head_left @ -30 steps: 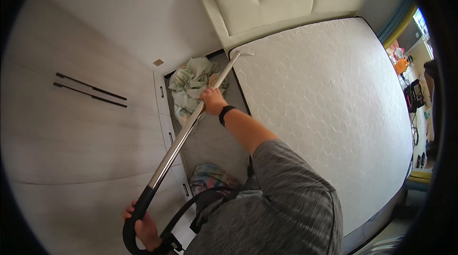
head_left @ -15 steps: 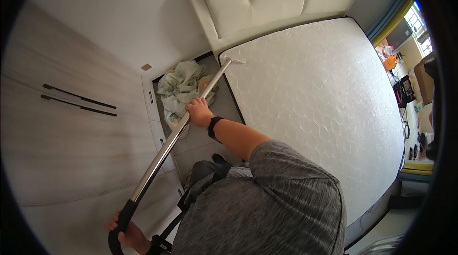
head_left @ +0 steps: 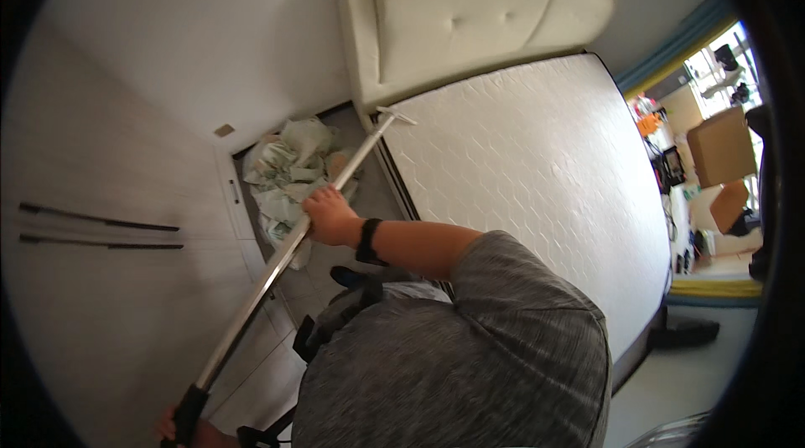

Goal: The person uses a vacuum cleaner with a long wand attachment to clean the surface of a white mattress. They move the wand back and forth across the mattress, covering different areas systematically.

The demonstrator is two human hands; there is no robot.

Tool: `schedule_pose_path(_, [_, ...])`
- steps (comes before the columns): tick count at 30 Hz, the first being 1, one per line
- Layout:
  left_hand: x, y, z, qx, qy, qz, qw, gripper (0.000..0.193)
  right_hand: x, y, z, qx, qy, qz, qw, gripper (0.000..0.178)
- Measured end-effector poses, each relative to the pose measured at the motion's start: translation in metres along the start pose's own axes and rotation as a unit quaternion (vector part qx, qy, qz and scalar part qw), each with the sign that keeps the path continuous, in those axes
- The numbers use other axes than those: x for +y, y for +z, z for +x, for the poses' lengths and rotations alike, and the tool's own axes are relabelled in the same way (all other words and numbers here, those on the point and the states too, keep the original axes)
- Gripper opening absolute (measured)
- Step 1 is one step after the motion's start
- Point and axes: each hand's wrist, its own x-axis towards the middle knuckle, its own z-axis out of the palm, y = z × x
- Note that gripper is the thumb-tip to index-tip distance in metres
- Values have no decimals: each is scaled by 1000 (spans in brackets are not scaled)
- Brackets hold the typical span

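Note:
A long silver vacuum cleaner wand (head_left: 264, 287) slants from the lower left up to the mattress (head_left: 520, 188). My right hand (head_left: 331, 215), with a black band on its wrist, is closed around the middle of the tube. Down at the lower left, my left hand (head_left: 189, 435) grips the black handle (head_left: 192, 408) and is partly cut off by the dark rim. The wand's flat, pale nozzle (head_left: 397, 116) rests at the mattress corner beside the headboard. The mattress is white with a quilted pattern.
A cream padded headboard (head_left: 461, 20) stands behind the mattress. Crumpled pale green bedding (head_left: 293, 167) lies on the floor between bed and wardrobe (head_left: 101, 297). At right are a cardboard box (head_left: 721, 148), cluttered items and curtains (head_left: 713, 289). My foot (head_left: 345, 275) is beside the bed.
The view has turned and shifted. The nozzle has slid slightly toward the mattress's near-left edge, and my left hand and the handle sit lower in the picture. Both grips stay the same.

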Motion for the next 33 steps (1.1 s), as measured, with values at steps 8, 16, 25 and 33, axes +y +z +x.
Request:
schedule_pose_path(8, [-51,107,77,46,67,54,995,22,65,-34,70,28,1,30,999,25])
schedule_pose_path(16, [-48,328,50,-158,-259,-461,834,38,255,-100,47,283,70,-78,954,26])
schedule_pose_path(25, [-102,431,25,-220,-438,-423,762,44,349,-156,51,229,263,-120,929,13])
schedule_pose_path(33, [-120,313,103,-178,-198,-48,963,24,244,-115,64,180,184,6,966,51])
